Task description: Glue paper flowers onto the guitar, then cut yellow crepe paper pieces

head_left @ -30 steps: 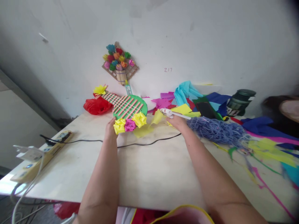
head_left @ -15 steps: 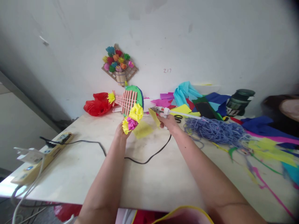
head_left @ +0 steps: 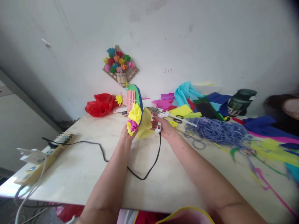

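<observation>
My left hand [head_left: 128,134] grips the lower end of a paper craft shaped like a stringed instrument [head_left: 131,102], with pink sticks, white strings and a green and blue rim. Its fingers are mostly hidden behind the craft. Yellow and pink paper flowers [head_left: 135,114] sit on the near part of it. In my right hand [head_left: 167,127] is a white hot glue gun [head_left: 163,114], nozzle toward the craft, a glue stick [head_left: 184,119] poking out of its back. A yellow sheet of paper [head_left: 147,118] stands between craft and gun, by my right fingertips.
The gun's black cord [head_left: 149,172] loops across the table toward a power strip [head_left: 38,161]. A red plastic bag [head_left: 100,105], scissors [head_left: 178,119], blue tangled string [head_left: 215,129], coloured paper [head_left: 187,93] and a dark green jar [head_left: 241,102] lie around. A flower basket decoration [head_left: 121,67] hangs on the wall.
The craft has turned more edge-on and shifted slightly right. The glue gun has tilted, so its handle and switch now show. The yellow paper has moved left against the craft.
</observation>
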A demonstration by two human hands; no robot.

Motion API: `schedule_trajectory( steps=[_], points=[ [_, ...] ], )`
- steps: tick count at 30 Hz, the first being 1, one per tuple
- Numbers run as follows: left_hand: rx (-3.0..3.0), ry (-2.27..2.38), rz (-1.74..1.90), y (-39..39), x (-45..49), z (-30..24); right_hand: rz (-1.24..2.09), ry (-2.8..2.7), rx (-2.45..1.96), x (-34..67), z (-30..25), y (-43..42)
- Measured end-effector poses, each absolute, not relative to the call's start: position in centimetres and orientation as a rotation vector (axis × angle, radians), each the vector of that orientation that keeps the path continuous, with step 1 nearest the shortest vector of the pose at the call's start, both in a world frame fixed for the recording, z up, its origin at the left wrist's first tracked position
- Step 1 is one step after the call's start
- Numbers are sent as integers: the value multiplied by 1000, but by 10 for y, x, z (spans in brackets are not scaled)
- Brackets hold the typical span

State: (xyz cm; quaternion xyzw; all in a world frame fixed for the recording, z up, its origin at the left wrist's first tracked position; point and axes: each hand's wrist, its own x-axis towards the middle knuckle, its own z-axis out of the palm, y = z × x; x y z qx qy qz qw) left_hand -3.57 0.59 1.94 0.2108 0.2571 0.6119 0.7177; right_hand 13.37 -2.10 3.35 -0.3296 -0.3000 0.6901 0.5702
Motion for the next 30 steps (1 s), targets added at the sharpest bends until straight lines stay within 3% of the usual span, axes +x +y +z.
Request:
schedule_trajectory(
  steps=[7, 15, 30],
  points=[
    [501, 461, 1394, 14, -40, 15, 1501, -693, -797, 150, 35, -13],
    [752, 837, 1420, 21, -62, -2, 1280, -625, -910, 179, 40, -2],
    [886, 869, 1515, 17, -82, 6, 816, -1421, -1265, 208, 75, -28]
  ],
)
